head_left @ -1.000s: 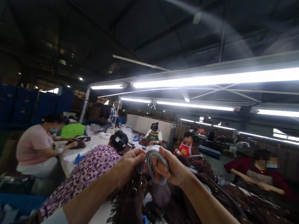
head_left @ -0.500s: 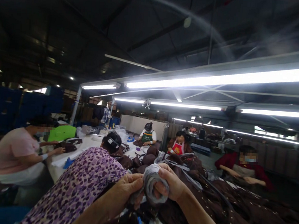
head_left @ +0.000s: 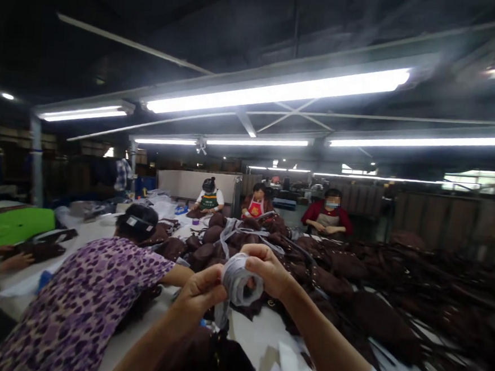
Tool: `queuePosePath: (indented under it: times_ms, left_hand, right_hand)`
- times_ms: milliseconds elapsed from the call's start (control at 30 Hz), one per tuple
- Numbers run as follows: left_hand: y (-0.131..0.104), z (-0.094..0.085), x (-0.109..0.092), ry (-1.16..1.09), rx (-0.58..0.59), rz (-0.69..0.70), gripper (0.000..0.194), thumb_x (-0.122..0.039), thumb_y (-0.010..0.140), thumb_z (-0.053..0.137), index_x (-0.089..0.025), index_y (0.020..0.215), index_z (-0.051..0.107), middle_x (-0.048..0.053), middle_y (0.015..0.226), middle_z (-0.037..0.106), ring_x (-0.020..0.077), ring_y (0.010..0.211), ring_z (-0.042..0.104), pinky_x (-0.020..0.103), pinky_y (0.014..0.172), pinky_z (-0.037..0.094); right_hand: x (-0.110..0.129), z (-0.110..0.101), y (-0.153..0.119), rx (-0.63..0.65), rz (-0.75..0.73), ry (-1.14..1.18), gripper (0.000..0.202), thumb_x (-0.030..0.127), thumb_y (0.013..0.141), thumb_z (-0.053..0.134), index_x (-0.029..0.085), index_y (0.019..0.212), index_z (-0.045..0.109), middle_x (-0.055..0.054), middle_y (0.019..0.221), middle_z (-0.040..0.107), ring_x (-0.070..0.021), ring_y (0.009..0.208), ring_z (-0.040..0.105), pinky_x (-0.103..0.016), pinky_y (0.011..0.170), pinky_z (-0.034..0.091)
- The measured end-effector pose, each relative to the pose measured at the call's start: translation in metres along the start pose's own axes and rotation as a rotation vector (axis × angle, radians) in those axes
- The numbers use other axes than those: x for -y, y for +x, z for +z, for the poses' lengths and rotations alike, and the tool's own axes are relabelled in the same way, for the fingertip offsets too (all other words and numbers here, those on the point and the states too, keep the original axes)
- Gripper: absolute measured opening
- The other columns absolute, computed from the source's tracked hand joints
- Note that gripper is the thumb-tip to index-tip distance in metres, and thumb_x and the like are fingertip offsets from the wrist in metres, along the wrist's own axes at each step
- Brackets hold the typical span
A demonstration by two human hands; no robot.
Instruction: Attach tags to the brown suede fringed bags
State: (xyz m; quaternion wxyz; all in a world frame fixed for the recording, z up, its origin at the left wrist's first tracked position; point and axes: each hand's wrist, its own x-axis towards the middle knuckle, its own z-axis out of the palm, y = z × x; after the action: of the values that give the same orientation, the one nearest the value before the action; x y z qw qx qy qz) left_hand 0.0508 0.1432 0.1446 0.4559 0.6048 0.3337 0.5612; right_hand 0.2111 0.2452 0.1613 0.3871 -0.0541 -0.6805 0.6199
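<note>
Both my hands are raised above the white table (head_left: 258,336) and share a coil of grey strap (head_left: 237,280). My right hand (head_left: 268,270) holds the loop from the right, fingers curled over its top. My left hand (head_left: 200,292) pinches the strap's loose end at the left, and that end hangs down to a dark brown bag (head_left: 207,361) below my wrists. How the strap joins the bag is too dark to tell.
A person in a purple patterned top (head_left: 82,298) leans over the table at my left. A heap of brown bags (head_left: 351,272) fills the middle and right. Other people sit at the far end, and a green bin (head_left: 11,225) stands at left.
The view has swung right and down. My hands with the grey strap stayed together, the coil now tighter, and the person in pink has slid out at the left edge.
</note>
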Motion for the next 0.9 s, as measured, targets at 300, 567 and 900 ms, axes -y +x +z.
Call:
queuePosePath:
  times_ms: [300,567,900]
  left_hand:
    - [0.042,0.020,0.047,-0.156,0.206,-0.123,0.032,-0.036,0.080,0.070,-0.018,0.106,0.068,0.006,0.095,0.071,0.0192,0.089,0.063,0.027,0.084,0.047]
    - [0.049,0.014,0.088,-0.166,0.274,-0.312,0.039,-0.039,0.075,0.074,-0.017,0.107,0.071,0.007,0.097,0.073,0.0264,0.097,0.064,0.035,0.094,0.045]
    - [-0.010,-0.018,0.166,-0.290,-0.065,-0.575,0.042,-0.052,0.062,0.079,-0.019,0.086,0.074,0.006,0.084,0.073,0.0245,0.085,0.065,0.030,0.078,0.050]
  right_hand:
    - [0.016,-0.041,-0.033,-0.208,-0.030,-0.247,0.035,0.045,0.066,0.078,0.014,0.073,0.064,0.004,0.064,0.060,-0.0080,0.056,0.050,-0.020,0.055,0.040]
    - [-0.013,-0.056,-0.046,-0.193,0.112,-0.191,0.040,0.048,0.060,0.081,0.015,0.073,0.063,0.005,0.065,0.061,-0.0080,0.058,0.052,-0.020,0.056,0.042]
    - [-0.078,-0.073,-0.061,-0.448,0.344,-0.225,0.042,0.046,0.059,0.081,0.016,0.085,0.067,0.002,0.078,0.066,-0.0115,0.074,0.061,-0.026,0.075,0.047]
